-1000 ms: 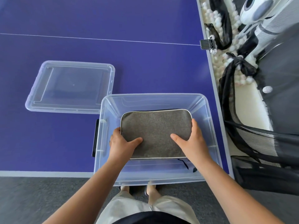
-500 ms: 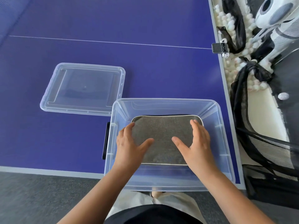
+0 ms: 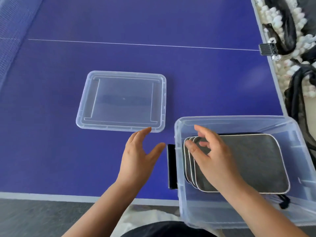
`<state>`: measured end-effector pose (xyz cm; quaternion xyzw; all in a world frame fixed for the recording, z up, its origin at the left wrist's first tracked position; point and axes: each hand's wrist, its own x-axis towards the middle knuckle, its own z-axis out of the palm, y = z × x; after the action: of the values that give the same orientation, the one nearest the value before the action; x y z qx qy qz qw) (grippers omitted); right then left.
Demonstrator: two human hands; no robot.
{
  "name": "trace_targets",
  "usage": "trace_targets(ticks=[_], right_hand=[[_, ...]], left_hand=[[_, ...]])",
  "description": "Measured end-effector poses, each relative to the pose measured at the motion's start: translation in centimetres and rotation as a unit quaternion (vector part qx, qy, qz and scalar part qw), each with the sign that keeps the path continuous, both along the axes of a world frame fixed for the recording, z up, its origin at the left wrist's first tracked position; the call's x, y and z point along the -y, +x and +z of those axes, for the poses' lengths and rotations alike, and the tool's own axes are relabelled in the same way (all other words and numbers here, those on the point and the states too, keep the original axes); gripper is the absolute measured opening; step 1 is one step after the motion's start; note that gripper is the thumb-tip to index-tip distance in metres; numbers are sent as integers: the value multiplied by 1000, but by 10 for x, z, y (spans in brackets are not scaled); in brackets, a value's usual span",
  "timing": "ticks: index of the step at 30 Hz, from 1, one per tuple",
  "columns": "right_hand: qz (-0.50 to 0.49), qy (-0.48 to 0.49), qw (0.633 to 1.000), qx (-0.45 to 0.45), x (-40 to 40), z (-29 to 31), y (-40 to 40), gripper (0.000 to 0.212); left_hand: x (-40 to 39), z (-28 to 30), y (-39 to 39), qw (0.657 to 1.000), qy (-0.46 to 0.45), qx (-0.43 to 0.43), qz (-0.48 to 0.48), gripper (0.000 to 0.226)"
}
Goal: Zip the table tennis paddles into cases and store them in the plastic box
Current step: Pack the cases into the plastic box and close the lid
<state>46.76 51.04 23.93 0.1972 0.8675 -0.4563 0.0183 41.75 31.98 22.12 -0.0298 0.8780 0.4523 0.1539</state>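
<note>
A clear plastic box [image 3: 239,119] stands at the near right edge of the blue table. Inside lies a stack of grey zipped paddle cases [image 3: 253,161] with white piping, their left edges fanned out. My right hand [image 3: 210,156] hovers over the left end of the stack, fingers loosely curled, holding nothing. My left hand [image 3: 139,157] is outside the box, above the table to its left, fingers spread, fingertips close to the near edge of the clear lid [image 3: 122,101], which lies flat on the table.
A black clip handle [image 3: 171,166] sits on the box's left wall. Beyond the table's right edge are black netting [image 3: 297,93] and many white balls [image 3: 287,65]. A white line crosses the table further back. Grey floor lies below the near edge.
Both hands have come off the top case. My left hand has left the box and moved left toward the lid. The view has shifted left.
</note>
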Motion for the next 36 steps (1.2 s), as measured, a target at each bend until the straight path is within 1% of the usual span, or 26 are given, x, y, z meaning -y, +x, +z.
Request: trace_targets(ticks=[5, 9, 12, 17, 23, 27, 31, 34, 36], right_hand=[[-31, -24, 999, 18, 72, -16, -44, 45], [-48, -36, 997, 54, 110, -29, -81, 46], [-50, -15, 996, 78, 124, -43, -111, 50], [-48, 33, 990, 127, 127, -78, -161, 56], [-49, 70, 982, 167, 118, -114, -210, 62], [-60, 114, 969, 212, 112, -136, -232, 69], [-84, 151, 958, 227, 105, -155, -245, 78], [-95, 155, 952, 247, 101, -166, -249, 85], [-100, 161, 951, 244, 99, -172, -249, 89]], left_hand=[[70, -18, -65, 999, -21, 9, -26, 57], [110, -31, -109, 999, -34, 28, -25, 54], [131, -46, -139, 998, -43, 40, -18, 51], [150, -78, -189, 996, -69, 46, 13, 57], [162, -113, -243, 991, -117, 48, 36, 69], [167, -133, -269, 985, -156, 34, 59, 87], [171, -147, -286, 976, -179, 69, 100, 106], [174, -156, -295, 972, -182, 93, 117, 114], [176, -161, -299, 968, -186, 111, 126, 117]])
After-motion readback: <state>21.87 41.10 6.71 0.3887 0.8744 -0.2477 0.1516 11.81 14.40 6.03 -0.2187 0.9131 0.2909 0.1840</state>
